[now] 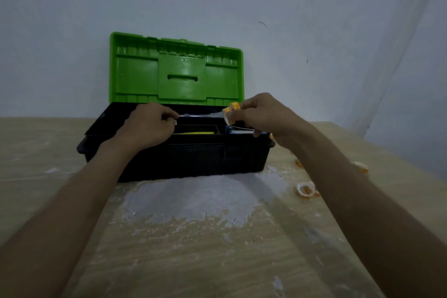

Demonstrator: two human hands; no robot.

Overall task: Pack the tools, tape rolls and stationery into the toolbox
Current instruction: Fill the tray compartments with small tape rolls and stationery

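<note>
Toolbox [169, 159] sits at table [217, 261] centre, toward 12 o'clock from the person, black base, green lid [176, 70] standing open and upright against the wall. Both hands hover over the open box. Right hand [263, 113] is pinched closed around a small orange-and-white tape roll [231, 110]. Left hand [147, 123] is closed too, fingertips pinching the free end of a clear tape strip [198, 115] pulled out from that roll; the strip runs taut between the hands, 9 to 3 o'clock. Inside the box tray: a yellow item [193, 132] lying flat in the middle compartment, a blue-and-white item [235, 131] in the compartment at its 3 o'clock, partly hidden by the right hand; can't tell what either is. On the table at 4 o'clock from the box: loose tape roll [306, 190] lying flat, another roll [361, 167] farther right near the table edge, well apart from the box. Table surface has a big white scuffed patch [193, 198] just in front of the box.
</note>
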